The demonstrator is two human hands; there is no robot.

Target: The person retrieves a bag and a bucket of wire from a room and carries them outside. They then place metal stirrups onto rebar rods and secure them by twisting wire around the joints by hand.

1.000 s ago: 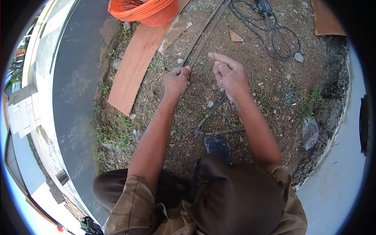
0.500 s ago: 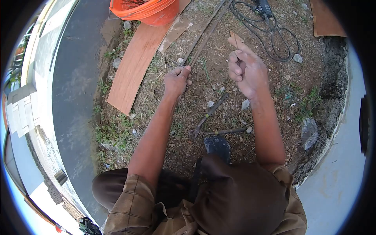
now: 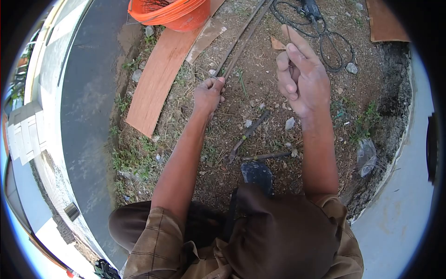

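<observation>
The left hand (image 3: 208,95) is closed in a fist on the near ends of two long rusty rods (image 3: 241,37), which lie side by side on the bare dirt and run up and away toward the top of the view. The right hand (image 3: 302,79) is raised off the ground, well apart from the left, with its fingers (image 3: 284,65) curled in and pinching a thin wire (image 3: 289,32) that stands up just above them; the wire is too fine to follow far. Between the hands the dirt is open, scattered only with small stones and grass. Left of the rods a long plywood board (image 3: 158,79) lies flat, its near edge close to the left wrist, and an orange bucket (image 3: 174,11) sits at its far end. Beyond the right hand a black cable (image 3: 332,49) loops over the ground. Nearer the person, a pair of pincers (image 3: 248,135) lies on the dirt below the hands, just ahead of a dark shoe (image 3: 258,172).
</observation>
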